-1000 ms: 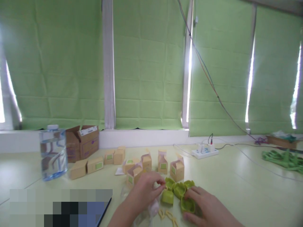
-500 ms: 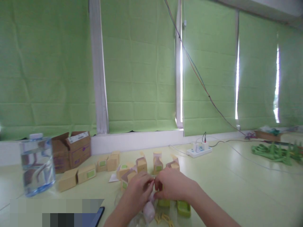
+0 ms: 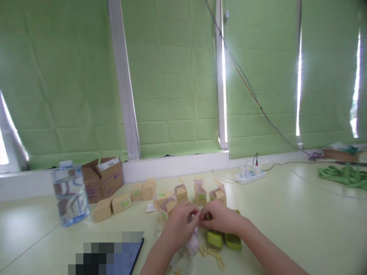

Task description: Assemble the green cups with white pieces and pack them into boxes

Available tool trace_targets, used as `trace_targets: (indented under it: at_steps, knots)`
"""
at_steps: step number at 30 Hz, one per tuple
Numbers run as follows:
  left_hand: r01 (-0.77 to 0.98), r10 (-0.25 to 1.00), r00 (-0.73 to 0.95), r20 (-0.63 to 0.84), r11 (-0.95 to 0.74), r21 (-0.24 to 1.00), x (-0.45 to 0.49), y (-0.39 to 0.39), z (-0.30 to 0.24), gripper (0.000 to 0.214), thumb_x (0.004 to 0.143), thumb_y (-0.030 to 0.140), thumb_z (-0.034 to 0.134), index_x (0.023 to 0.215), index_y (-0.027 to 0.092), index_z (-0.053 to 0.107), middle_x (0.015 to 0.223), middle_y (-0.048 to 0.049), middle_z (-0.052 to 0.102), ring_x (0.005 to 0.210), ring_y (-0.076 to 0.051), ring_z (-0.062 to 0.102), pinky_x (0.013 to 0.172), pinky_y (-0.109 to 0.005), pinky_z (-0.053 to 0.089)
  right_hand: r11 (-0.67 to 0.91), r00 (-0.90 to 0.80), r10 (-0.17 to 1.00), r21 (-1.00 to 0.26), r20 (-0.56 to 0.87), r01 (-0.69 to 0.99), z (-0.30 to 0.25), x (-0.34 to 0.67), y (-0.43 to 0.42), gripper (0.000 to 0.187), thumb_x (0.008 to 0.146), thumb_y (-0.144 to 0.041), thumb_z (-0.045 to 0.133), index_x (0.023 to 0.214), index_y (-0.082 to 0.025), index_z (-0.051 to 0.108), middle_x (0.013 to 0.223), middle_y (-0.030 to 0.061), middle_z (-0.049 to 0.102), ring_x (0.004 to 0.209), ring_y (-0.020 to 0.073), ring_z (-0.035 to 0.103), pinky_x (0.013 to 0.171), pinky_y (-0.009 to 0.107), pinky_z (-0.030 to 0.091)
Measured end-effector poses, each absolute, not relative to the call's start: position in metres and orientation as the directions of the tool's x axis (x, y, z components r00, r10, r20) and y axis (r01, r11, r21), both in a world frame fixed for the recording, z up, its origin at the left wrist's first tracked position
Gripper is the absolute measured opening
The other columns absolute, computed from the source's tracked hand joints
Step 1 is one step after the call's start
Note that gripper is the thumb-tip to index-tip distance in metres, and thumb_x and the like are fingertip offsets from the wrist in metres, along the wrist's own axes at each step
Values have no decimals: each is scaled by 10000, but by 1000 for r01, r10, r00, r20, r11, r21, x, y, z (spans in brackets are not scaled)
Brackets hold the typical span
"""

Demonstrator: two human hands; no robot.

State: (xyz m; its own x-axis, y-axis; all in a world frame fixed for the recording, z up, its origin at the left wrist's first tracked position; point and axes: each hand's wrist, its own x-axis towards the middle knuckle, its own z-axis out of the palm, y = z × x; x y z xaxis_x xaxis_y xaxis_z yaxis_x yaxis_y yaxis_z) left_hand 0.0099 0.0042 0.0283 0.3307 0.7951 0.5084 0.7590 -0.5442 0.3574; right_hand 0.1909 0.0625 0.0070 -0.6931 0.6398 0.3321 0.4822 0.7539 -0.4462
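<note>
tabletop (image 3: 301, 214), green containers (image 3: 214, 239), water-filled bottle (image 3: 71, 196)

Just behind the fingers (image 3: 187, 209), tan cardboard cartons (image 3: 200, 196); on their near side, rightward, lime-green plastic cups (image 3: 214, 240), with yellow looped plastic pieces (image 3: 213, 252) nearer still; far left of them, a clear plastic bottle (image 3: 70, 196) beside a brown cardboard box (image 3: 112, 181)!

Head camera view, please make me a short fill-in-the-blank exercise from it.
The color of the containers just below the right hand is ____.
In the picture, the bottle stands to the ____ of the big brown box.
The color of the power strip is ____.
Missing words: green; left; white.
</note>
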Motion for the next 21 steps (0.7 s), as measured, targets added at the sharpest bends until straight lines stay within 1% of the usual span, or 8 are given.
trace_targets:
  at_steps: [5, 9, 11, 13, 16, 18, 21]
  knots:
    - [731, 807, 320, 497, -544, 412, 9, 8, 30, 167, 878, 205, 505, 865, 207, 671, 851, -18, 687, 822, -177, 612, 747, -277, 416, 779, -655, 620, -439, 432, 448, 10, 192, 68, 155, 808, -277, 646, 769, -179, 760, 655, -1, 684, 567, 117, 543, 540, 214, 353]
    - [708, 797, 321, 512, -561, 429, 11, 9, 30, 169, 884, 204, 496, 918, 219, 662, 905, -20, 704, 868, -184, 629, 790, -288, 434, 761, -608, 640, -499, 471, 415, 12, 194, 71, 154, 825, -267, 634, 787, -174, 751, 663, 5, 689, 582, 121, 566, 554, 215, 382]
    - [706, 794, 308, 524, -560, 433, 12, 9, 29, 154, 870, 197, 514, 942, 225, 647, 940, -23, 706, 895, -189, 633, 810, -295, 441, 739, -565, 662, -552, 493, 385, 13, 195, 71, 157, 832, -292, 641, 818, -177, 746, 672, 9, 689, 598, 127, 580, 558, 216, 400]
    - [713, 793, 296, 533, -554, 429, 12, 11, 28, 148, 838, 180, 545, 950, 225, 631, 975, -29, 705, 925, -199, 633, 829, -305, 444, 708, -525, 685, -630, 505, 319, 16, 194, 70, 199, 846, -355, 646, 880, -183, 740, 703, 17, 699, 628, 137, 605, 568, 218, 429]
    - [734, 788, 280, 548, -543, 407, 11, 13, 26, 144, 813, 182, 572, 944, 221, 619, 989, -40, 699, 946, -215, 629, 839, -323, 448, 651, -489, 709, -738, 507, 177, 19, 192, 69, 304, 842, -457, 655, 937, -175, 719, 769, 42, 719, 683, 157, 646, 602, 234, 481]
    - [745, 783, 267, 562, -538, 394, 10, 13, 26, 115, 831, 204, 563, 928, 220, 622, 970, -40, 696, 940, -217, 628, 838, -332, 449, 618, -488, 709, -781, 508, 85, 21, 190, 68, 319, 822, -459, 680, 944, -165, 705, 808, 56, 726, 708, 167, 665, 631, 252, 510]
    - [757, 772, 253, 583, -534, 378, 8, 12, 26, 91, 853, 214, 544, 892, 217, 627, 933, -35, 692, 916, -210, 629, 828, -331, 445, 569, -497, 712, -822, 497, -7, 22, 190, 67, 268, 826, -398, 680, 941, -156, 690, 790, 51, 718, 690, 167, 675, 653, 275, 538]
